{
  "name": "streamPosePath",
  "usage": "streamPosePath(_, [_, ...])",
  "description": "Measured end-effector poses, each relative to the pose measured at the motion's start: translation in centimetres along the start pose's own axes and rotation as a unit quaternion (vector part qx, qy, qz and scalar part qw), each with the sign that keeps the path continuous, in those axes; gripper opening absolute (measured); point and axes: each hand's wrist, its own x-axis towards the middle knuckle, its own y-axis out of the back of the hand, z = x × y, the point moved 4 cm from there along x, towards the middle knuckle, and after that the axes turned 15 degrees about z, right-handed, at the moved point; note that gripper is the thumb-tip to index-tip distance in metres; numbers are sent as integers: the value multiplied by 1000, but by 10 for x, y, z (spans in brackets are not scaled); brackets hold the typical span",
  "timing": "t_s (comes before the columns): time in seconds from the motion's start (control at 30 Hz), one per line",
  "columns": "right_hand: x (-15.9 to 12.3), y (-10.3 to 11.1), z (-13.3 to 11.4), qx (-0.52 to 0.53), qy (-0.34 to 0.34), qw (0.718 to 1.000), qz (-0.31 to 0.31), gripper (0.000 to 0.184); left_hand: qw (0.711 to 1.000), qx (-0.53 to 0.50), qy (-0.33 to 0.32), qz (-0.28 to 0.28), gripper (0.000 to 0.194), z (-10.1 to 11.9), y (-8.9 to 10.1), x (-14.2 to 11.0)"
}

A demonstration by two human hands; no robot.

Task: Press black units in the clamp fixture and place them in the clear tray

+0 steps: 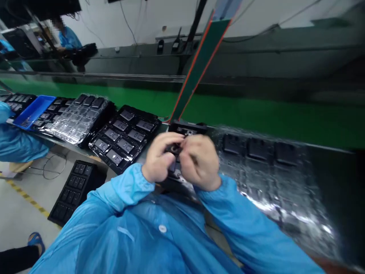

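My left hand (pixel 161 158) and my right hand (pixel 199 161) come together at the middle of the view, fingers closed around a small black plastic part (pixel 174 149). The fingers hide most of it, so its exact kind is hard to tell. Just beyond my hands lies a black tray (pixel 186 129) holding similar dark parts. To the left stands a black compartment tray (pixel 125 137) with several dark parts in its pockets. To the right, a clear-wrapped stack of black trays (pixel 265 171) lies close to my right forearm.
A plastic-covered tray stack (pixel 76 120) and a blue bin (pixel 32 110) sit farther left on the bench. A co-worker's blue sleeve (pixel 17 140) enters at the left. A black tray (pixel 75 192) rests on the floor. A green belt (pixel 228 118) runs behind the bench.
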Motion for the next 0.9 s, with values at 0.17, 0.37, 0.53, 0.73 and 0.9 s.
streamPosePath(0.17, [55, 0, 33, -151, -67, 986, -19, 30, 952, 230, 201, 7, 25, -45, 42, -37])
streamPosePath(0.37, [61, 3, 115, -173, -191, 957, -136, 58, 861, 386, 277, -183, 18, -81, 42, -63])
streamPosePath(0.53, [19, 40, 95, -193, -170, 964, 71, 51, 854, 379, 314, -171, 23, -94, 35, -61])
streamPosePath(0.73, [-72, 66, 34, -205, -207, 952, 88, 28, 857, 310, 374, -170, 20, -106, 26, -53])
streamPosePath(0.9, [-125, 68, 9, -183, -279, 942, -21, 20, 860, 256, 408, -169, 24, -92, 23, -55])
